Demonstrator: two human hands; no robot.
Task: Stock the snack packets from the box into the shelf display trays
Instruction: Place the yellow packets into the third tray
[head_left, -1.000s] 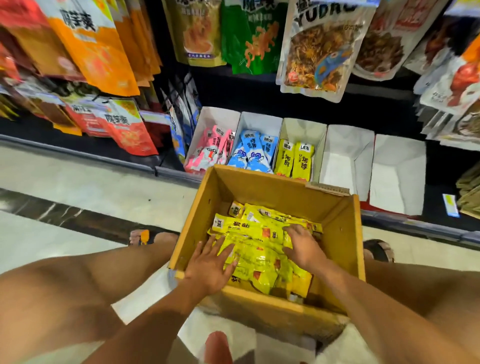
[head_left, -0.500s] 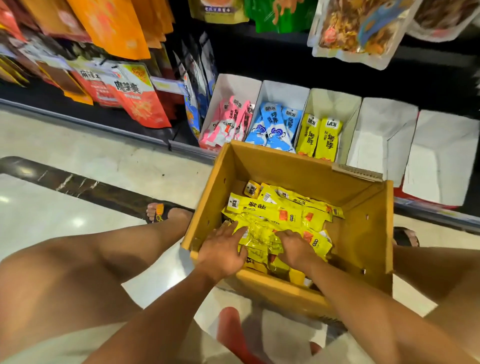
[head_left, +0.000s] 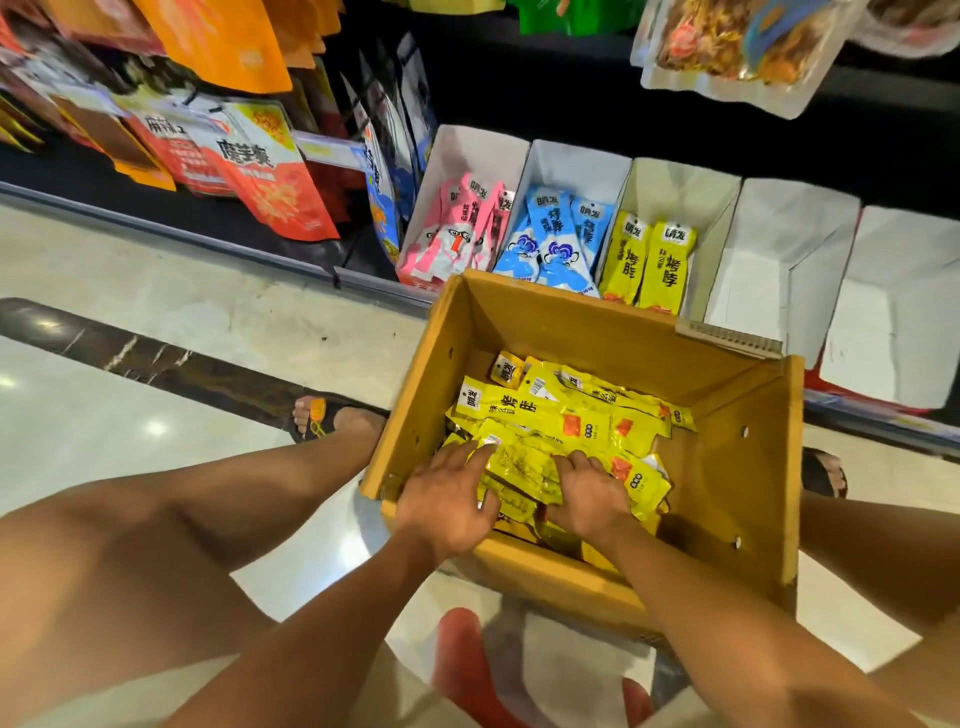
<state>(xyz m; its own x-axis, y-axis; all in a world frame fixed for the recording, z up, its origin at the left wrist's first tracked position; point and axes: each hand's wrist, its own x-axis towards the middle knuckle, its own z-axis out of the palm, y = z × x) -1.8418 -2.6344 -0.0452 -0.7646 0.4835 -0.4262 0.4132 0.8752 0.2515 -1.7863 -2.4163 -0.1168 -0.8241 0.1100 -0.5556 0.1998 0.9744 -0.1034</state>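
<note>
Gathering is in hand: inside the cardboard box the left hand rests straight-fingered on the yellow packets, the right hand curls round a bunch, which next probably needs lifting to the part-filled yellow tray behind.

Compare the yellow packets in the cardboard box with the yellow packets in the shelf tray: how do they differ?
The yellow packets in the box lie flat in a jumbled pile; the yellow packets in the tray stand upright side by side. The box holds many; the tray shows two. The left hand and right hand touch the box pile; the tray ones are untouched. Both share the same yellow wrapper and print.
</note>
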